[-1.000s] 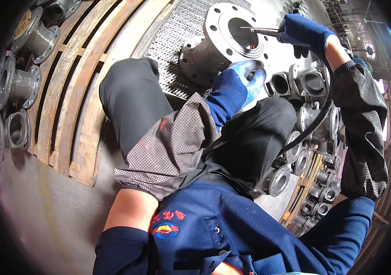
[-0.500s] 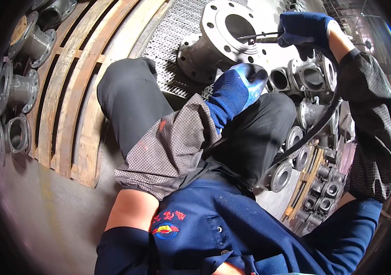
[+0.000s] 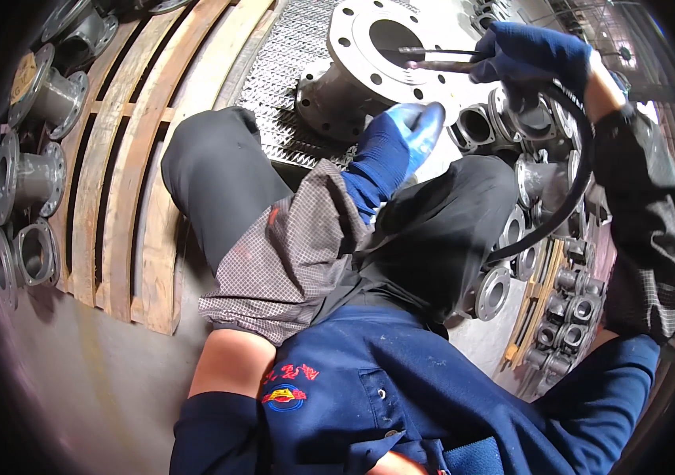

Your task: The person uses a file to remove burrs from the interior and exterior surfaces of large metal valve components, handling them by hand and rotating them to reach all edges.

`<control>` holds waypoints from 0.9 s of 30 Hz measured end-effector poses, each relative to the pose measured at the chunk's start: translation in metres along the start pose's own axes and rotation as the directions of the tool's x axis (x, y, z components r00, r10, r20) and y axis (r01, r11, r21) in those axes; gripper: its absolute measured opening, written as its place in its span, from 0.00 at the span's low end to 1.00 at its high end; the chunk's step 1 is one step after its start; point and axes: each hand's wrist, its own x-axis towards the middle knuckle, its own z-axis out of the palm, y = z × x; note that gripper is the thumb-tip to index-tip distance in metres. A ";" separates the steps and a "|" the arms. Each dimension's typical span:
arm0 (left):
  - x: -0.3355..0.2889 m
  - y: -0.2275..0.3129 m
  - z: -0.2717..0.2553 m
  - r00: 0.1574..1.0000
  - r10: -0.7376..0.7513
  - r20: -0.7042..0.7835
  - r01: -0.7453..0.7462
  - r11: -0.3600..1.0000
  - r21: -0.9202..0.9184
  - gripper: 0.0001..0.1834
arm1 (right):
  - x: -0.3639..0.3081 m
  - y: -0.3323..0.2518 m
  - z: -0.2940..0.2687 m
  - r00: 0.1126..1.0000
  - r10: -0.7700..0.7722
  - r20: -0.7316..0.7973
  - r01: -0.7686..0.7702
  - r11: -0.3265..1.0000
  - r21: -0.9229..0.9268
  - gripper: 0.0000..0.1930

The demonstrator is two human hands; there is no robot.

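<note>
In front of me a grey flanged pipe [image 3: 345,89] stands on a textured metal surface [image 3: 278,87], its round, bolt-holed flange [image 3: 346,41] tilted up around a dark bore. My right hand [image 3: 531,55], in a blue glove, is closed on what looks like a slim welding torch [image 3: 448,66] trailing a thick black cable [image 3: 563,210]. The torch tip is over the flange face, right of the bore. A second thin dark line beside it may be a rod or a shadow. My left hand [image 3: 405,142], also gloved, has curled fingers by the flange's near edge; what they hold is hidden.
A wooden pallet [image 3: 128,158] lies to the left, with several flanged castings [image 3: 37,174] beyond it. More castings [image 3: 543,186] crowd the right side, some beside a yellowish wooden pallet [image 3: 535,297]. My knees [image 3: 219,158] frame the work.
In view, the flanged pipe has shifted slightly left and up. My left hand has moved a little left, and my right hand has turned with the torch. The black cable now bows further out.
</note>
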 end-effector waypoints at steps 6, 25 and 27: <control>0.003 0.003 -0.026 0.366 0.904 0.223 -0.918 0.312 0.244 0.20 | -0.039 -0.003 0.090 0.960 -0.268 0.084 0.115 0.647 0.754 0.21; -0.049 0.008 0.013 0.988 -0.111 0.105 0.074 0.948 0.310 0.11 | 0.000 0.099 0.248 0.931 0.100 -0.352 0.335 0.157 0.929 0.12; -0.033 0.052 -0.003 0.970 0.236 0.065 -0.243 0.897 0.370 0.11 | 0.000 0.113 0.243 0.957 0.191 -0.220 0.208 0.080 0.975 0.14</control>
